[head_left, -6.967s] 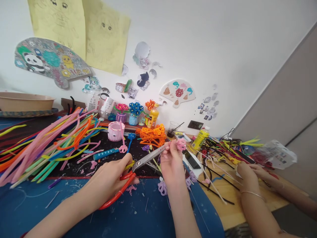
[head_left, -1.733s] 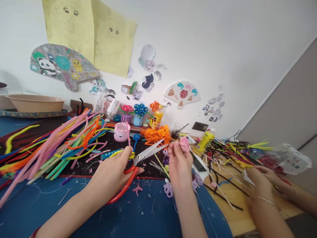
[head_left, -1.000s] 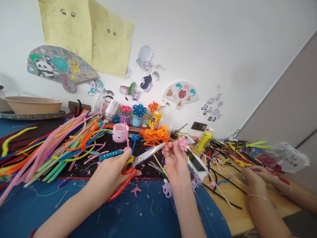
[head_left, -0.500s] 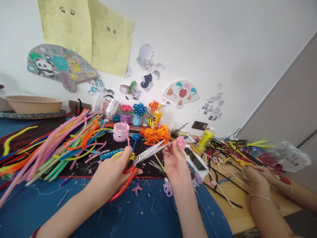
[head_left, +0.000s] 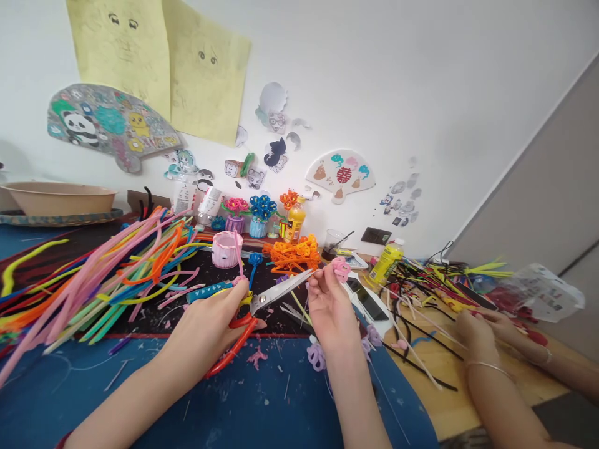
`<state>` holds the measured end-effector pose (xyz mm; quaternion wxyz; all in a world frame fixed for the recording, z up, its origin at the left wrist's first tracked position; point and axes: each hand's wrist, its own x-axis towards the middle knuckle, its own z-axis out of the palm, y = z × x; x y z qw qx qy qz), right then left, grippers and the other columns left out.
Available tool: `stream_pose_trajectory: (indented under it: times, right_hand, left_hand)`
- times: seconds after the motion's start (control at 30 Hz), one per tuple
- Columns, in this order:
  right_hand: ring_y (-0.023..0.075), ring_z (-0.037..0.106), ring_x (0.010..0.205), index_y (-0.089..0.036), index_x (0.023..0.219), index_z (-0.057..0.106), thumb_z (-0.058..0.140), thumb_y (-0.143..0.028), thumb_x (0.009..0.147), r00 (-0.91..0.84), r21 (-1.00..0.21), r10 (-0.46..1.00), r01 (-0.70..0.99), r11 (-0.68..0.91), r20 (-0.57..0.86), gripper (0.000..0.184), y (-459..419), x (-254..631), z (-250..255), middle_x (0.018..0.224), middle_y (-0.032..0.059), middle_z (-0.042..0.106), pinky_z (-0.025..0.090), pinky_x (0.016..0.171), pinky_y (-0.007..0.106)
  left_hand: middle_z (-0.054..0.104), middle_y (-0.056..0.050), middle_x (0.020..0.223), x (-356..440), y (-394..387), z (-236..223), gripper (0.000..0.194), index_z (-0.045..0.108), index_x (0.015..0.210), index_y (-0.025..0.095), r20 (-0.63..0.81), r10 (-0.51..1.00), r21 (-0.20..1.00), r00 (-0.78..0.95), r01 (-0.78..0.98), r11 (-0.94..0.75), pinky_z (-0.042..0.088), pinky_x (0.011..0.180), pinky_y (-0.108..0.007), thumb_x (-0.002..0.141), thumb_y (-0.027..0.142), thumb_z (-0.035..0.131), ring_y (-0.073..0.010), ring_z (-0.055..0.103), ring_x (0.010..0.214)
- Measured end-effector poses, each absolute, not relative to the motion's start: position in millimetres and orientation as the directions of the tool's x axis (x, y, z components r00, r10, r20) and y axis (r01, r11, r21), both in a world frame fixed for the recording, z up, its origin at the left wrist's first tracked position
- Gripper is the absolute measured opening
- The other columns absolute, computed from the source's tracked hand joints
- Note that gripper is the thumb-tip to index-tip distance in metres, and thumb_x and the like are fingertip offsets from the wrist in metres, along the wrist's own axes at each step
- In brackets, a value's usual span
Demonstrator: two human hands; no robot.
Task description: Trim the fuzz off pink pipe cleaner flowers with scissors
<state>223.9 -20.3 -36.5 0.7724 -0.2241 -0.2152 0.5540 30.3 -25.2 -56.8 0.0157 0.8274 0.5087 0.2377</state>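
Note:
My left hand [head_left: 213, 324] grips the red handles of a pair of scissors [head_left: 274, 294]. Its steel blades point up and right, closed or nearly so, with the tips at my right fingertips. My right hand [head_left: 330, 305] pinches a small pink pipe-cleaner flower [head_left: 340, 269] between thumb and fingers, held just above the dark mat. A red pipe cleaner [head_left: 229, 355] curves down from under my left hand onto the blue table.
A big heap of coloured pipe cleaners [head_left: 93, 274] fills the left. A pink cup [head_left: 224, 249], orange twisted pieces [head_left: 292, 252], small flower pots and a yellow bottle [head_left: 386, 262] stand behind. Another person's hands [head_left: 477, 333] work at the right among black and yellow stems. A phone [head_left: 369, 305] lies nearby.
The scissor blades, apart half a second ago, have come together at the pink flower's stem. Both hands stay in nearly the same place.

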Motion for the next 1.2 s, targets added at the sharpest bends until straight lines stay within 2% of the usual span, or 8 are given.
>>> stream_pose_trajectory:
  times: [0.23, 0.6, 0.87, 0.97, 1.07, 1.2]
  right_hand:
    - [0.0048, 0.058, 0.056, -0.017, 0.067, 0.067, 0.087, -0.027, 0.057, 0.32, -0.617, 0.941, -0.72, 0.317, 0.111, 0.025, -18.4, 225.4, -40.1, 0.064, -0.004, 0.066, 0.049, 0.051, 0.012]
    - [0.0038, 0.056, 0.055, -0.017, 0.068, 0.068, 0.087, -0.025, 0.057, 0.299, -0.585, 0.947, -0.75, 0.308, 0.115, 0.024, -19.2, 226.7, -39.9, 0.063, -0.0041, 0.066, 0.047, 0.052, 0.012]
    - [0.0042, 0.055, 0.054, -0.018, 0.068, 0.067, 0.087, -0.024, 0.057, 0.33, -0.587, 0.938, -0.74, 0.327, 0.106, 0.023, -16.8, 227.0, -40.2, 0.063, -0.0043, 0.065, 0.046, 0.048, 0.012]
    - [0.004, 0.054, 0.054, -0.018, 0.069, 0.068, 0.086, -0.025, 0.058, 0.333, -0.594, 0.933, -0.727, 0.344, 0.133, 0.022, -16.5, 226.9, -40.5, 0.064, -0.0045, 0.065, 0.046, 0.049, 0.012]
    - [0.005, 0.056, 0.057, -0.019, 0.07, 0.068, 0.085, -0.025, 0.06, 0.351, -0.621, 0.919, -0.684, 0.382, 0.178, 0.021, -16.9, 226.1, -41.0, 0.065, -0.0044, 0.066, 0.048, 0.053, 0.014]
    - [0.0081, 0.059, 0.062, -0.018, 0.068, 0.068, 0.087, -0.023, 0.056, 0.381, -0.643, 0.907, -0.653, 0.4, 0.179, 0.023, -17.9, 224.4, -41.0, 0.067, -0.0025, 0.066, 0.05, 0.056, 0.018]
  left_hand:
    - [0.06, 0.003, 0.071, 28.6, -25.6, -54.9, 0.028, 0.047, 0.091, 0.025, 0.391, 0.843, 0.241, 0.37, 0.843, -0.481, 0.029, 0.051, -0.025, 0.085, 0.052, 0.05, -0.0179, 0.056, 0.057]
    - [0.062, 0.002, 0.072, 27.3, -25.3, -54.7, 0.035, 0.045, 0.105, 0.024, 0.35, 0.849, 0.154, 0.395, 0.87, -0.468, 0.032, 0.053, -0.025, 0.088, 0.055, 0.043, -0.0206, 0.06, 0.061]
    - [0.065, 0.002, 0.079, 28.7, -24.4, -54.2, 0.029, 0.045, 0.099, 0.027, 0.31, 0.861, 0.287, 0.404, 0.824, -0.489, 0.033, 0.055, -0.023, 0.086, 0.052, 0.046, -0.0185, 0.061, 0.066]
    - [0.065, 0.002, 0.077, 31.1, -25.9, -52.0, 0.029, 0.043, 0.095, 0.026, 0.277, 0.9, 0.349, 0.337, 0.837, -0.421, 0.032, 0.052, -0.024, 0.084, 0.052, 0.048, -0.0196, 0.061, 0.063]
    - [0.065, 0.0, 0.075, 32.6, -27.5, -51.7, 0.032, 0.042, 0.103, 0.025, 0.261, 0.929, 0.395, 0.262, 0.849, -0.35, 0.035, 0.054, -0.026, 0.084, 0.051, 0.045, -0.0223, 0.063, 0.063]
    - [0.062, 0.0, 0.072, 33.6, -28.7, -51.3, 0.032, 0.038, 0.101, 0.025, 0.287, 0.935, 0.428, 0.21, 0.845, -0.321, 0.038, 0.056, -0.027, 0.084, 0.052, 0.044, -0.0236, 0.063, 0.064]
